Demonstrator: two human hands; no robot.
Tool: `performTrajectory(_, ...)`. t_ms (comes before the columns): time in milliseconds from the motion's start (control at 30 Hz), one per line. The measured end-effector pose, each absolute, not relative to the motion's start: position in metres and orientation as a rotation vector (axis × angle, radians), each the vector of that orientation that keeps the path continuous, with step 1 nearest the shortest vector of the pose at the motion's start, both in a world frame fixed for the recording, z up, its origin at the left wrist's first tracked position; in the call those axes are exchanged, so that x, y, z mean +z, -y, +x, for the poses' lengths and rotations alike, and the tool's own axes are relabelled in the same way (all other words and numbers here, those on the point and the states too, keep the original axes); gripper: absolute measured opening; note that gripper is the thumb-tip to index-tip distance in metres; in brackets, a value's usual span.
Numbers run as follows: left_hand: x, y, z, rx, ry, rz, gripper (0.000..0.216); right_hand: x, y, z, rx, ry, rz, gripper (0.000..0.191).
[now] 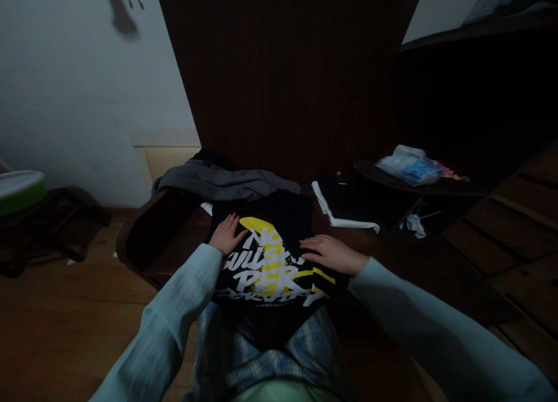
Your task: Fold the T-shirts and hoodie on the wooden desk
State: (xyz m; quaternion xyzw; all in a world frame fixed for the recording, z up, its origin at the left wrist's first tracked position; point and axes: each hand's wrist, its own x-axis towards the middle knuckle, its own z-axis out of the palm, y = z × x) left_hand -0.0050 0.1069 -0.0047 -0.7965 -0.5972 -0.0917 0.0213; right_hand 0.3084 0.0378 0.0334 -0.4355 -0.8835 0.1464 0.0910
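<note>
A black T-shirt with white lettering and a yellow print lies spread on a dark wooden bench, its near end hanging over the front edge toward my lap. My left hand rests flat on its upper left part, fingers stretched out. On the right side of the lettering lies my right hand, palm down, fingers extended and pointing left. Neither hand grips the cloth. Beyond the shirt, a grey garment is heaped along the back of the bench. Folded black and white clothing sits to the right.
The bench's curved armrest stands at left. On a dark shelf at right lies a clear and blue plastic package. A tall dark wooden panel rises behind. Far left, a green and white round container stands on a stool.
</note>
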Motion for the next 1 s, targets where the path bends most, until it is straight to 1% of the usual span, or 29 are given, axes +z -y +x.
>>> performTrajectory(67,-0.005,-0.105,-0.004,-0.302,1.836,-2.475,0.062,0.043,-0.046,0.303,0.43,2.557,-1.343,0.039)
performTrajectory(133,-0.005,-0.101,-0.003,-0.311,1.824,-2.482,0.062,0.044,-0.057,0.291,0.335,2.443,-1.377,0.041)
performTrajectory(233,-0.005,-0.095,0.0,-0.301,1.803,-2.495,0.065,0.03,-0.073,0.271,0.183,2.388,-1.391,0.053)
performTrajectory(333,-0.004,-0.087,0.001,-0.265,1.829,-2.485,0.069,0.012,-0.079,0.259,0.184,2.526,-1.417,0.061)
performTrajectory(467,-0.005,-0.079,0.001,-0.241,1.93,-2.416,0.075,0.001,-0.069,0.264,0.187,2.6,-1.456,0.062)
performTrajectory(633,-0.004,-0.075,0.002,-0.21,1.951,-2.411,0.078,0.018,-0.064,0.275,0.194,2.616,-1.493,0.063)
performTrajectory(733,-0.003,-0.075,0.003,-0.204,1.936,-2.444,0.077,0.029,-0.077,0.271,0.276,2.582,-1.544,0.056)
performTrajectory(800,-0.004,-0.074,0.003,-0.244,1.902,-2.459,0.075,0.028,-0.087,0.265,0.247,2.513,-1.562,0.054)
performTrajectory(900,-0.006,-0.073,0.002,-0.298,1.864,-2.468,0.073,0.015,-0.096,0.259,0.154,2.472,-1.588,0.059)
performTrajectory(1000,-0.006,-0.072,0.001,-0.308,1.872,-2.464,0.073,0.002,-0.098,0.258,0.154,2.491,-1.67,0.063)
